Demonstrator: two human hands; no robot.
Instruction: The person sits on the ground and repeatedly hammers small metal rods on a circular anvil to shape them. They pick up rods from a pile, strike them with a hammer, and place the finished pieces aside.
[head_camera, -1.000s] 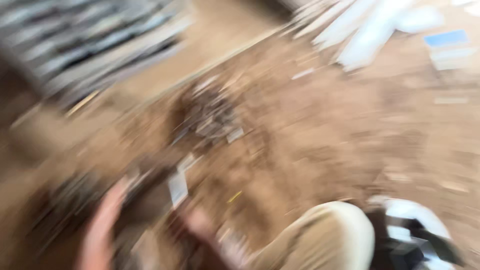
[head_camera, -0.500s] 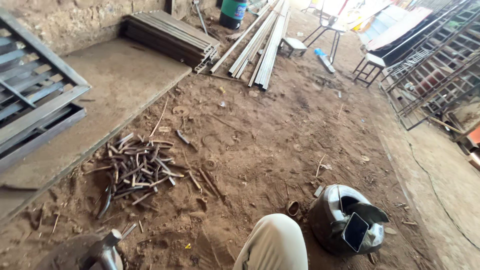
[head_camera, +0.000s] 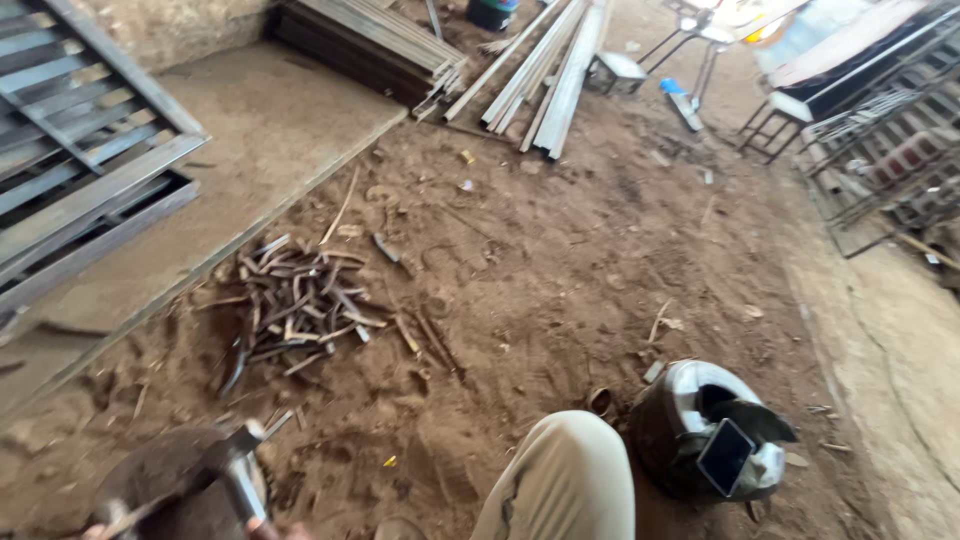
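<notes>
At the bottom left edge of the view, a steel-headed hammer with a pale handle (head_camera: 235, 470) lies over a round dark iron block (head_camera: 175, 490) set in the dirt floor (head_camera: 560, 260). Only slivers of the person's hands show at the frame's lower border: fingertips (head_camera: 100, 531) by the handle's end and another bit of hand (head_camera: 285, 528) just right of the hammer head. Whether the fingers are closed on the handle or merely beside it, I cannot tell.

Just beyond the fingers, up and slightly right, lies a heap of short rusty bent metal rods (head_camera: 295, 300), well within reach. To the right of the fingers sit the person's beige-trousered knee (head_camera: 565, 480) and, past it, a grey welding helmet with a dark visor (head_camera: 715, 440) on the ground. Far off lie long grey steel angle bars (head_camera: 550, 70) and a barred steel grille (head_camera: 70, 170).

By my reading, the step in hand is hammering rods on the block, between strokes. The next move would call for picking a rod from the heap, seating it on the block and steadying it clear of the hammer's path.
</notes>
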